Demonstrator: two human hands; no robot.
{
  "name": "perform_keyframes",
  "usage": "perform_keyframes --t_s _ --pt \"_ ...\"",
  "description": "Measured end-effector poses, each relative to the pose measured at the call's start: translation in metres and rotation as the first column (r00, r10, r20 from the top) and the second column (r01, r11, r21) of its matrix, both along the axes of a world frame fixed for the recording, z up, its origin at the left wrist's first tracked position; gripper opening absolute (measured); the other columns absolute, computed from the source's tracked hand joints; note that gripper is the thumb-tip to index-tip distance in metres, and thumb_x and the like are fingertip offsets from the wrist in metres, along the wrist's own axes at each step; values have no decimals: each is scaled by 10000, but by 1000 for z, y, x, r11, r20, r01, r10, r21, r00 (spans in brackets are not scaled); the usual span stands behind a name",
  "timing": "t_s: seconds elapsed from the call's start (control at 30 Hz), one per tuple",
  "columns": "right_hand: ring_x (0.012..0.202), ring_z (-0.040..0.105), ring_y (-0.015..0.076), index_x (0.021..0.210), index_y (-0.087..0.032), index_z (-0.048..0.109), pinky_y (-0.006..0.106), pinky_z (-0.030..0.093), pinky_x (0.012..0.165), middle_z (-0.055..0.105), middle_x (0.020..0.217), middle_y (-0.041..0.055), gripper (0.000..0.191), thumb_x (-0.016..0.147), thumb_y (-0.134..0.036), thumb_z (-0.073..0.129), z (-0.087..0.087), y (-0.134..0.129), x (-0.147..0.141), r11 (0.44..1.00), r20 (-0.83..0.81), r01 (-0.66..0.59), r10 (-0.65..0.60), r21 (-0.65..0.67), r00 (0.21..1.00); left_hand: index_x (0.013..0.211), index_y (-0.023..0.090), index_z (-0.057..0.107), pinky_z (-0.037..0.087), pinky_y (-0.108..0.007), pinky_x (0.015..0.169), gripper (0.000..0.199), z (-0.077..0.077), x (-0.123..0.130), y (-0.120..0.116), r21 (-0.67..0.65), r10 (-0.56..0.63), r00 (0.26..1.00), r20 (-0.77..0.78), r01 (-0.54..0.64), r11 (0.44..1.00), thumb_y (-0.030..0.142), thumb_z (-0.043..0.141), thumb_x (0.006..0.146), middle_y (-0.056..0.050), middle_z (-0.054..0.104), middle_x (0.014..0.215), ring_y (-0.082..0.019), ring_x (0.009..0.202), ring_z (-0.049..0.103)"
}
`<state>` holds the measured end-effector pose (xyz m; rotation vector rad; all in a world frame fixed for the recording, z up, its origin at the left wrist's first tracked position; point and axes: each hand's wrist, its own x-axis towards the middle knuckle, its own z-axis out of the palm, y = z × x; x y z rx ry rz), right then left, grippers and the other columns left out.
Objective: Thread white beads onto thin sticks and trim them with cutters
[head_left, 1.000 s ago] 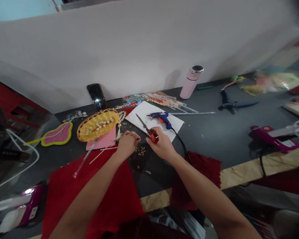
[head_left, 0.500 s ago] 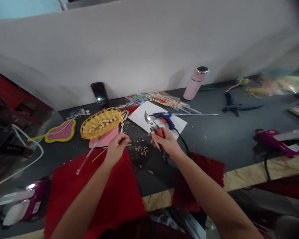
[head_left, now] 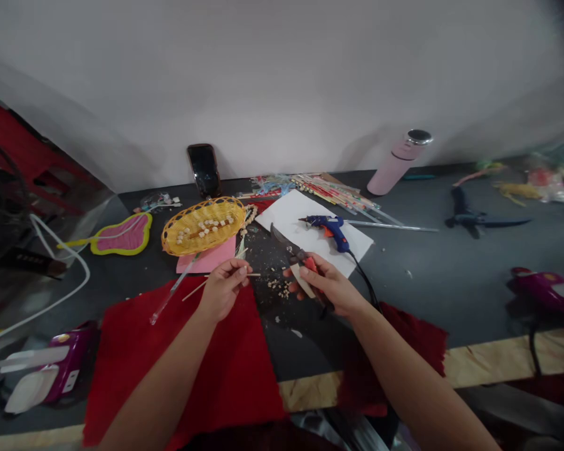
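Over the tabletop (head_left: 432,288), the right hand (head_left: 334,286) now angles shears (head_left: 308,260) further left.

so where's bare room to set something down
Roomiest: the dark tabletop between the white paper and the rightmost purple device, beyond the dark red cloth, bar tiny scraps. The bright red cloth between the forearms looks open too. Crowded: around the yellow basket and between left hand and right hand, amid wooden bits.

The right hand (head_left: 333,285) grips pruners (head_left: 306,258) near a blue glue gun (head_left: 333,229).
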<state>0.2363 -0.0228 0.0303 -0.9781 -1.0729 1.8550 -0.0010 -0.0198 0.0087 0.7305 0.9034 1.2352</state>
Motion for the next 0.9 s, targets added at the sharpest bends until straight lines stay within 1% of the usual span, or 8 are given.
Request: perform_keyframes --t_s 0.07,0.17,0.33,0.4,0.5,0.7,0.8,0.9 --pt "745 639 150 1221 -282 470 282 538 608 648 990 36 467 798 -409 623 3 -3 -3 999 17 -33 33 -1 999 808 146 648 403 -204 571 127 1 -1 1 1 5 1000 16 -5 1000 179 707 700 -18 618 748 -62 578 489" --pt "627 603 115 1250 -231 456 236 501 534 650 827 20 505 802 -392 623 6 -5 -6 998 107 -52 49 31 993 808 144 654 407 -199 569 141 4 -1 2 -13 13 1000 28 -13 1000 169 719 684 -14 615 725 -64 579 494" --pt "503 551 100 953 -195 506 220 443 461 604 644 -34 334 737 -381 681 15 -3 -10 994 223 30 -53 106 973 791 149 661 402 -194 556 172 12 1 0 -41 16 999 33 -15 999 178 747 644 -7 606 699 -69 586 495" --pt "501 560 112 847 -206 474 230 445 456 620 650 -27 310 722 -391 690 17 -2 -10 994 249 67 -87 89 965 766 148 654 399 -198 555 154 13 2 -1 -37 9 1000 25 -8 999 195 746 651 -3 594 689 -68 578 484" --pt "537 593 131 848 -206 487 247 475 490 651 685 -3 297 739 -416 667 13 -1 -8 997 228 81 -83 17 970 755 149 637 400 -206 570 135 11 1 -1 -18 -16 1000 15 16 1000 206 730 675 0 584 703 -68 584 483" --pt "822 637 180 845 -187 540 272 527 630 653 964 72 266 733 -383 680 2 -1 -3 997 57 49 -46 -54 997 766 151 637 405 -210 590 116 2 -1 0 0 -22 999 36 22 1000 210 712 701 -5 597 735 -69 610 505" --pt "932 615 203 878 -203 543 314 521 717 608 1108 79 234 757 -366 659 2 -4 -4 998 82 14 -19 62 996 782 154 642 414 -216 598 118 2 -2 1 5 8 999 50 -8 1000 193 714 697 -11 611 743 -70 612 512" --pt "1033 573 227 939 -215 545 352 493 805 603 1108 76 199 807 -355 599 2 -8 -7 956 280 -48 -37 290 959 784 155 643 423 -224 596 137 3 -4 1 10 35 997 64 -36 999 185 725 679 -14 622 747 -72 606 518"
